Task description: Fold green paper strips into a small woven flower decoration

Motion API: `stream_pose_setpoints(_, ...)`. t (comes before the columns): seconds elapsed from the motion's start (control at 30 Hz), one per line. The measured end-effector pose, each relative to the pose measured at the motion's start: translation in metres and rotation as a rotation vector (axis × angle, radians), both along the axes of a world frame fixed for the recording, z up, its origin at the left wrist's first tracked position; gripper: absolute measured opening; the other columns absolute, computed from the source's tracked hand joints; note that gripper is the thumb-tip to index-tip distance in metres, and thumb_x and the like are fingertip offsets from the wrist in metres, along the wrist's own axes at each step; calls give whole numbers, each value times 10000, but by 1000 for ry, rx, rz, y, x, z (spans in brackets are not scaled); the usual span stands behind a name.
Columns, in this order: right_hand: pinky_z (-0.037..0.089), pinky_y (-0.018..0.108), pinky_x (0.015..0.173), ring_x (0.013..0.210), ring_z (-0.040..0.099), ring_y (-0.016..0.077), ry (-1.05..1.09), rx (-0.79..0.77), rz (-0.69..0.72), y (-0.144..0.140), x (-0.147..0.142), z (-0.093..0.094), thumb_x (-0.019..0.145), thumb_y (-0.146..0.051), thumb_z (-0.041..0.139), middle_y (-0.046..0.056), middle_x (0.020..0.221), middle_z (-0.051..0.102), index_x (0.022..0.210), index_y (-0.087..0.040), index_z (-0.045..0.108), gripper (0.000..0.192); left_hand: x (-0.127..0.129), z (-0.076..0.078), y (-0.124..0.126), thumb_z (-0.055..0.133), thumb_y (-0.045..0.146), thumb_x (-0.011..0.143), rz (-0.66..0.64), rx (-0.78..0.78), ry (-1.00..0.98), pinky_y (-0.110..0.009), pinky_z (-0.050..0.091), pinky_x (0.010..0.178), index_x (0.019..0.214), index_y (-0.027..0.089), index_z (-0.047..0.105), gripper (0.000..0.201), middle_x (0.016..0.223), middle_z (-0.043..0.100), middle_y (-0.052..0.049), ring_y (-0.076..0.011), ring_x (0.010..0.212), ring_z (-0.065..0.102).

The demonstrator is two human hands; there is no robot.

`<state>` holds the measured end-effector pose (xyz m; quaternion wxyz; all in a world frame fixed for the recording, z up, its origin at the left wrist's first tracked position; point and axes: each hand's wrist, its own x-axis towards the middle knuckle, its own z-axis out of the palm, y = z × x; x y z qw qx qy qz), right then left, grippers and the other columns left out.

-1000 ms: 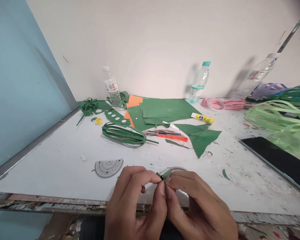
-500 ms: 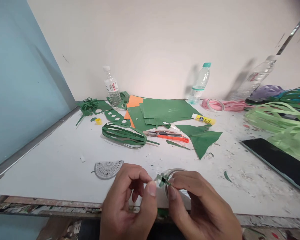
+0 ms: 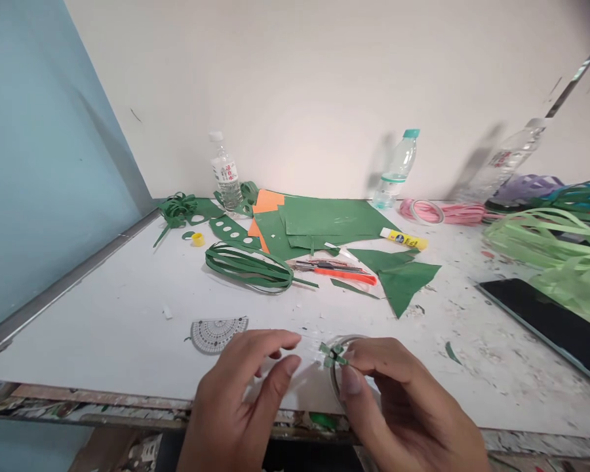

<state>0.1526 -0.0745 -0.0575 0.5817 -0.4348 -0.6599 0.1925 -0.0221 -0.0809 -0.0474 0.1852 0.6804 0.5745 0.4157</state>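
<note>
Between the thumb and forefinger of my right hand [image 3: 398,400] is a small green paper piece [image 3: 333,355] with several short flaps spread at its end. My left hand [image 3: 246,393] is just left of it, thumb and forefinger apart with nothing visible gripped. A faint, clear strip [image 3: 312,347] shows between the left fingertips and the green piece; what it hangs from is unclear. Behind my right fingers lies a ring-shaped roll [image 3: 335,390], partly hidden, that looks like clear tape. A clear protractor [image 3: 219,335] lies beyond my left hand.
Green paper sheets [image 3: 329,216], a looped green paper-strip bundle [image 3: 248,267], an orange-handled cutter [image 3: 347,274] and a glue stick [image 3: 404,238] lie farther back. Water bottles [image 3: 226,177] stand by the wall. A phone [image 3: 545,321] and pale green strips [image 3: 570,242] are at right.
My left thumb and forefinger have parted and drawn back left from the green paper piece. My right hand still pinches it, its flaps now turned more toward the camera.
</note>
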Motion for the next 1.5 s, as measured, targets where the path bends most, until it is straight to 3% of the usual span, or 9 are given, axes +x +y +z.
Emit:
stream_pose_setpoints(0.3,560,238,649,722,659,146,80,-28,163,-1,2,2,856,-39,609,-12,796,672,941,-268,635,245,14,5,3,579,196,954,-263,-39,-116,-237,511,750,991,279,667,127,966,695,0,-160,873,646)
stream_pose_setpoints(0.57,562,227,688,814,684,153,90,-92,157,-2,4,0,900,-114,659,-3,892,716,1002,-309,688,222,9,4,0,639,256,920,-138,-78,-316,-234,460,690,918,270,647,16,865,625,11,-148,786,574)
stream_pose_setpoints(0.7,558,245,651,721,655,143,31,-50,208,3,6,-3,859,-154,737,5,892,697,1079,-290,683,264,8,5,0,648,266,913,-150,-80,-412,-244,470,732,899,262,666,23,883,616,-5,-168,861,597)
stream_pose_setpoints(0.83,557,243,689,779,683,153,-11,-54,256,7,5,-2,899,-150,695,0,894,732,999,-289,691,171,9,11,1,647,283,915,-150,-91,-393,-252,480,720,882,239,655,56,873,621,-12,-165,807,589)
stream_pose_setpoints(1.0,527,236,660,759,656,163,107,-203,183,2,2,1,919,-266,678,9,849,697,939,-268,696,27,0,27,9,547,357,993,-129,-104,-196,-266,512,749,1027,265,681,166,947,706,-15,-177,845,646)
stream_pose_setpoints(1.13,479,223,578,653,570,146,259,-455,194,3,14,9,919,-436,669,-13,728,595,949,-231,669,207,-16,35,30,444,311,1032,-91,55,141,-317,522,836,1069,243,683,251,1049,719,-39,-214,979,659)
stream_pose_setpoints(1.23,472,221,622,692,544,140,196,-511,223,15,31,25,933,-485,639,-21,762,564,949,-229,638,256,-25,40,55,437,236,1020,-193,144,427,-351,508,845,1064,216,685,253,1026,697,-51,-223,964,633)
stream_pose_setpoints(1.33,463,234,689,771,538,144,132,-513,262,39,44,42,925,-492,646,-21,836,567,918,-230,632,262,-28,45,80,476,195,1002,-376,232,640,-421,466,932,1063,211,701,233,1148,664,-83,-259,1077,587)
stream_pose_setpoints(1.5,466,256,635,760,592,150,164,-798,437,90,40,42,852,-523,717,4,824,625,826,-182,639,351,-25,42,102,556,173,968,-507,339,860,-528,401,1024,989,214,724,174,1417,554,-129,-336,1286,481)
